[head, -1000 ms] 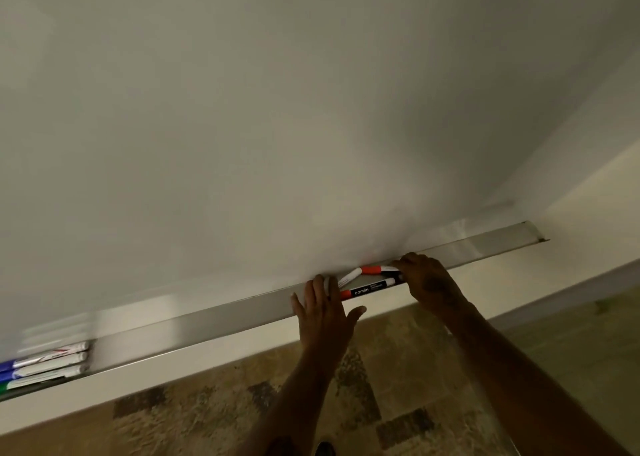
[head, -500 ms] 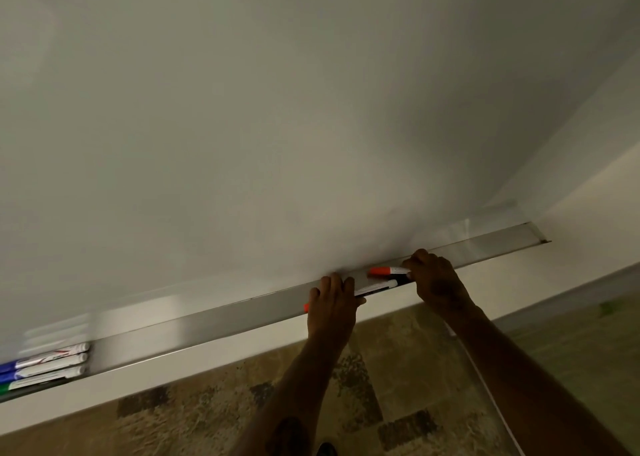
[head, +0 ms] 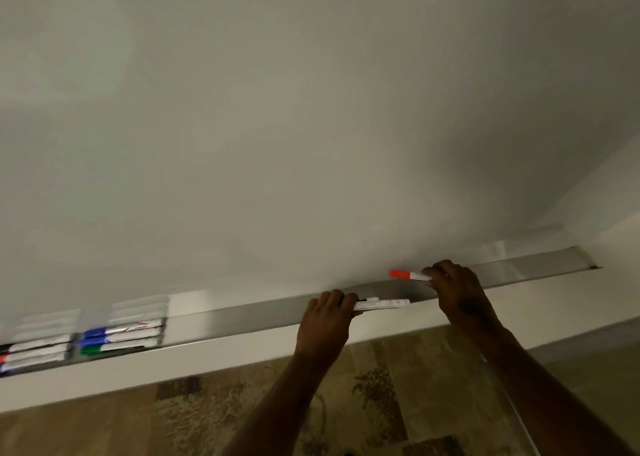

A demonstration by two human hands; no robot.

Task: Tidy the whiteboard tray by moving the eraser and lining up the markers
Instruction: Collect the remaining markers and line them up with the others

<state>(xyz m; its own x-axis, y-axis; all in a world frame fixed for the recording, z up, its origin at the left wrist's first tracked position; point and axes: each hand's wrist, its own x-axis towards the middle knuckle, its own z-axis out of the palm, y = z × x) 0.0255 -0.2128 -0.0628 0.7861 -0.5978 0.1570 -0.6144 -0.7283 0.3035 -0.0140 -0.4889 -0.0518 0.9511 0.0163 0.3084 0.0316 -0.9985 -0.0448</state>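
Observation:
A long metal tray [head: 249,315] runs under the whiteboard [head: 277,126]. My right hand [head: 457,293] grips a red-capped marker [head: 405,275], lifted above the tray with its cap pointing left. My left hand [head: 325,320] is closed on the left end of a white marker [head: 381,304] that lies along the tray's front edge. Two groups of markers lie lined up at the tray's left end: one with blue and green caps [head: 119,337] and another at the frame's edge [head: 34,351]. No eraser is visible.
The tray's right end [head: 585,258] stops near a wall corner. A white ledge [head: 207,358] runs below the tray. Patterned carpet [head: 363,403] covers the floor beneath.
My right hand has lifted the red-capped marker off the tray. My left hand closed around the other marker's end. The view shifted left, revealing a second marker group at the left.

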